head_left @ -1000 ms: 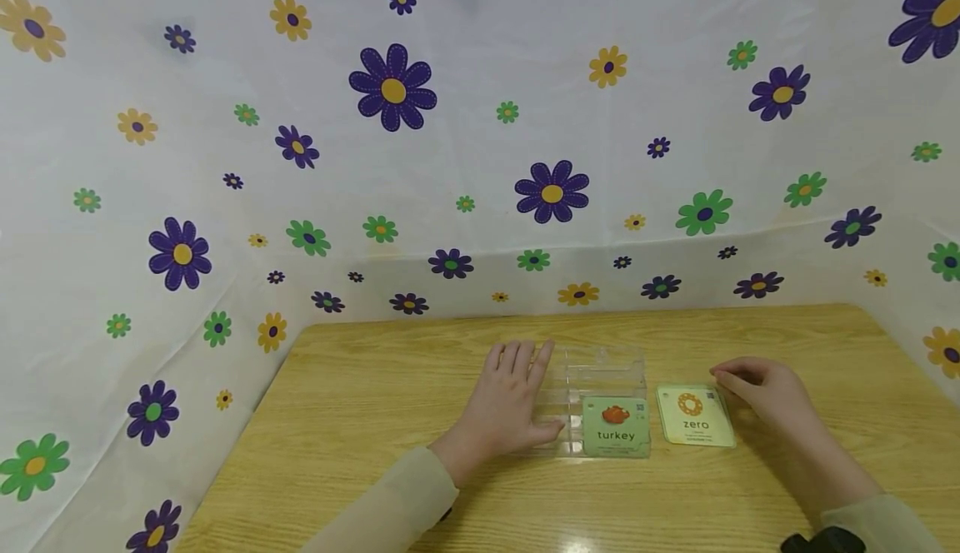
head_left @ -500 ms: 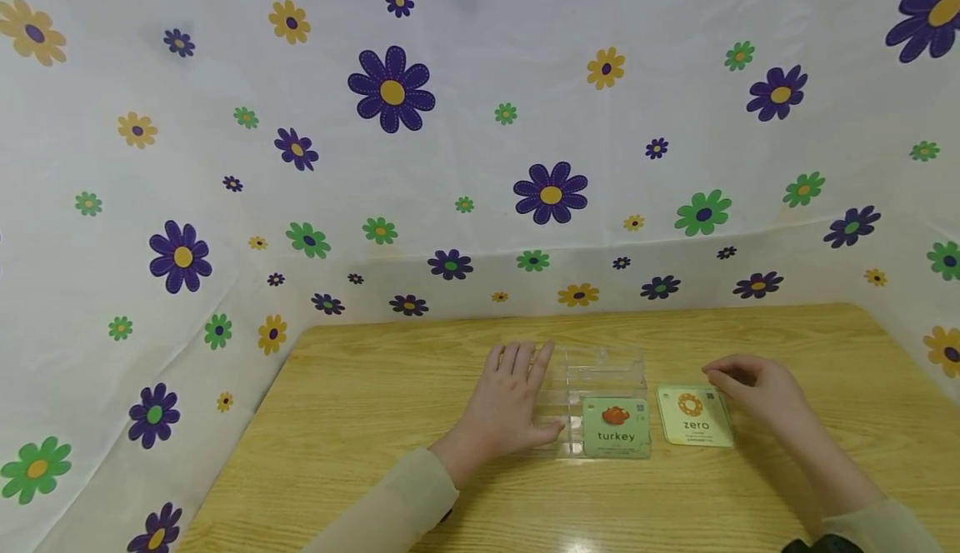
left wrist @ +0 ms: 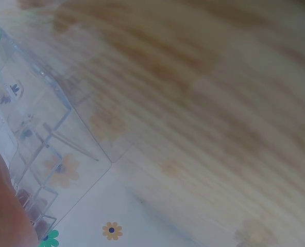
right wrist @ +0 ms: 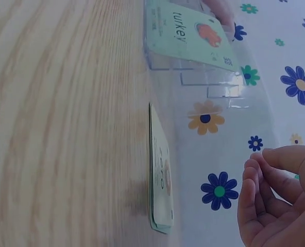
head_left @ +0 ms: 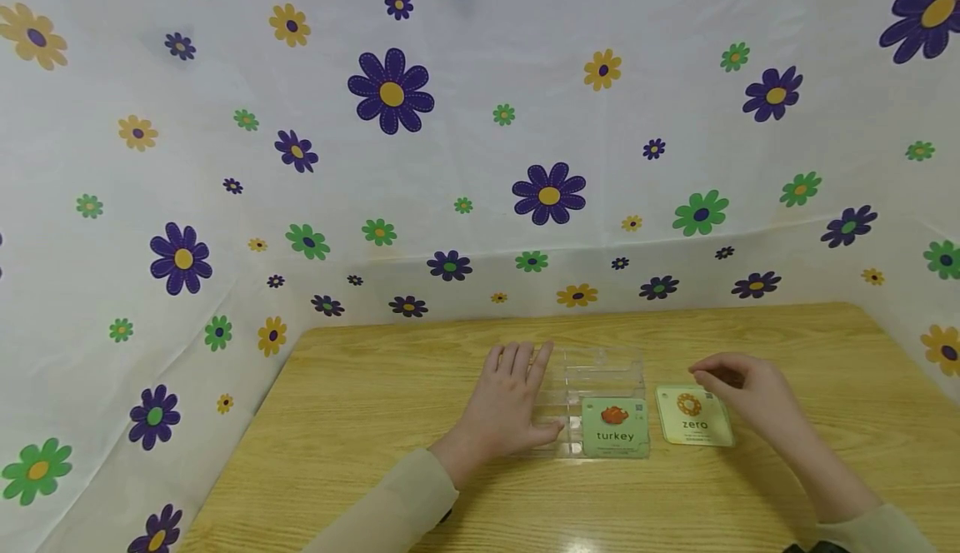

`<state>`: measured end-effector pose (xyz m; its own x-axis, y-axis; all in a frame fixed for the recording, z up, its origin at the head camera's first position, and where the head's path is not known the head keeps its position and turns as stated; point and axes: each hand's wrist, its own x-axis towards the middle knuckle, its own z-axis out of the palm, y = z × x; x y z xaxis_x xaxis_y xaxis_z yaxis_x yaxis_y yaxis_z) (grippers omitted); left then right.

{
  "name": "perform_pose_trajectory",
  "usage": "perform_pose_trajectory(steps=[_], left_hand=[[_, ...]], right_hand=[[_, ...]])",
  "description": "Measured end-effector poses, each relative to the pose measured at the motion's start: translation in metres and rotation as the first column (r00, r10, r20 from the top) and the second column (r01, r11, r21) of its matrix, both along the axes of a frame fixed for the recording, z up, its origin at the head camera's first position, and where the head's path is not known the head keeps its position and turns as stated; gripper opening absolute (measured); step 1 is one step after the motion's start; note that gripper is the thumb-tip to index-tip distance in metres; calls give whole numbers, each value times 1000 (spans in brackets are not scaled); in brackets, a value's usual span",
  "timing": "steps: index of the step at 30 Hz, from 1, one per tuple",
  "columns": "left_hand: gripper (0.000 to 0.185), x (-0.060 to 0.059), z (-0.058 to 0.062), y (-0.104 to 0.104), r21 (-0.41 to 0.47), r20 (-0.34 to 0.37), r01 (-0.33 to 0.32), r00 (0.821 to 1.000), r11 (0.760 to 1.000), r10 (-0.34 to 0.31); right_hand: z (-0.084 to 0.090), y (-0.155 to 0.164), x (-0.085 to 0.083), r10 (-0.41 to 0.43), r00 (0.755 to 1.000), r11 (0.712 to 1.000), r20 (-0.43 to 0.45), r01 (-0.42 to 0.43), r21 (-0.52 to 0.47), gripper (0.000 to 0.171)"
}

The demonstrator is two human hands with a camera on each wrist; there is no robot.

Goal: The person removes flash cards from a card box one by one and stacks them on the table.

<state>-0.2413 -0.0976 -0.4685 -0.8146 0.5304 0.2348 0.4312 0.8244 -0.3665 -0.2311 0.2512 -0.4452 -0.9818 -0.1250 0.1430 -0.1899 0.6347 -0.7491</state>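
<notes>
Two hands at a clear card box on the worktop

The left hand (head_left: 508, 407) lies flat, fingers straight, on the clear box (head_left: 600, 382) at lower centre, where the turkey card (head_left: 616, 426) sits. The right hand (head_left: 738, 391), grip loosely curled and holding nothing, hovers at the upper right corner of the zero card (head_left: 693, 415) lying just right of the box.

Bright, even light; left wrist view blurred, edges warped.
</notes>
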Motion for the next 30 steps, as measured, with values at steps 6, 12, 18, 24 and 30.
perform_pose_trajectory(steps=[6, 12, 18, 24, 30], left_hand=[[113, 0, 0, 0, 0, 5, -2, 1000, 1000, 2], [113, -1, 0, -1, -3, -8, 8, 1000, 1000, -8], [112, -1, -1, -1, 3, -12, 14, 1000, 1000, -14], [112, -1, -1, -1, -5, -13, 9, 1000, 1000, -9], [113, -1, -2, -1, -3, -13, 12, 1000, 1000, -12]], right_hand=[[3, -5, 3, 26, 1000, 999, -9, -26, -35, 20], [6, -10, 5, 42, 999, 998, -26, -43, -51, 19], [10, -15, 8, 60, 998, 994, -25, -62, -87, 18], [12, -19, 11, 69, 997, 993, -24, -71, -96, 19], [13, -23, 13, 70, 998, 993, -11, -70, -91, 19]])
